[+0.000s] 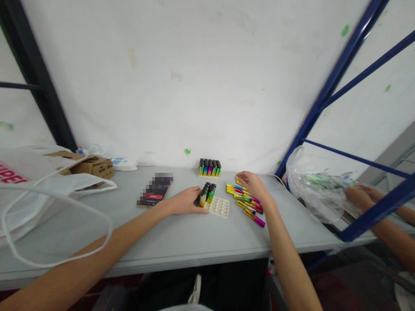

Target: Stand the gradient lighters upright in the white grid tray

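My left hand [187, 201] is closed around the left side of a pale moulded tray [221, 207], its thumb along the front edge. Several black-topped lighters [210, 193] stand upright in the tray's left part, and round empty pockets show on its right. To the right of the tray lies a loose pile of slim, bright-coloured sticks [245, 198], yellow, red, green and purple; whether these are lighters too, I cannot tell. My right hand [252, 185] is over the pile's far end, fingers bent and pinched together. A bit of yellow shows at its fingertips.
A full block of lighters [210, 167] stands near the wall. Left of my hand lies a phone [155, 190]. Farther left are a cardboard box [97, 168] and a white plastic bag [48, 198]. At right are a clear bag [311, 185] and blue frame [324, 99].
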The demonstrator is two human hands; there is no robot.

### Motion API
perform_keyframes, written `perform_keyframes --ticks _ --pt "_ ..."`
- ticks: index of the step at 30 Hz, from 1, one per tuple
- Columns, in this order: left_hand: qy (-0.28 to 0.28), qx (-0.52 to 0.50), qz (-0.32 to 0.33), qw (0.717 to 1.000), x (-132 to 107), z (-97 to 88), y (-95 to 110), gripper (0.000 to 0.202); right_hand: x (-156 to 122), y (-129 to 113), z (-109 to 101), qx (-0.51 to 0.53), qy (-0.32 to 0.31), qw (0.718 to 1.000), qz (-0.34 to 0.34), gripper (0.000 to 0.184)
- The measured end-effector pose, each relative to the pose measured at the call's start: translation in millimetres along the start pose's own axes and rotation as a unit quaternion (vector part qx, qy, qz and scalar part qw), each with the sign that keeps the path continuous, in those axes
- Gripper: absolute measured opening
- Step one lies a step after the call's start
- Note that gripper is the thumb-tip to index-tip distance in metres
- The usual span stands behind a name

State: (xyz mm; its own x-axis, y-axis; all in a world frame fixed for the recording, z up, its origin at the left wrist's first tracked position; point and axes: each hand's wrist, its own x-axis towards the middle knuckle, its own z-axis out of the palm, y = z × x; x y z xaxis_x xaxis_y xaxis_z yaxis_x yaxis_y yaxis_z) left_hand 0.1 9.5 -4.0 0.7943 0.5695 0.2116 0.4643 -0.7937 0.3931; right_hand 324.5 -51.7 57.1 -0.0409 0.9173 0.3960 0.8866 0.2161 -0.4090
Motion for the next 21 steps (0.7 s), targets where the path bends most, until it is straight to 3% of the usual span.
perform_keyframes --ticks 4,8,17,21 --pt "0.002 -0.003 -0.004 1.000 -0.2 -0.2 0.2 0.068 24.7 41.5 13.4 -0.105 -0.005 0.989 0.100 0.042" --pt "0.001 -0.004 -0.010 1.000 -0.6 -0.9 1.4 0.069 29.8 58.0 30.1 -0.109 -0.047 0.985 0.122 0.029" --pt "0.005 0.002 -0.011 1.000 -2.1 -0.7 -0.5 0.071 17.4 56.0 30.5 -0.040 -0.045 0.996 0.069 0.021" --pt "-0.002 0.009 -0.016 1.000 -2.5 -0.6 -0.8 0.074 16.6 40.2 17.7 0.039 0.042 0.997 0.055 0.037"
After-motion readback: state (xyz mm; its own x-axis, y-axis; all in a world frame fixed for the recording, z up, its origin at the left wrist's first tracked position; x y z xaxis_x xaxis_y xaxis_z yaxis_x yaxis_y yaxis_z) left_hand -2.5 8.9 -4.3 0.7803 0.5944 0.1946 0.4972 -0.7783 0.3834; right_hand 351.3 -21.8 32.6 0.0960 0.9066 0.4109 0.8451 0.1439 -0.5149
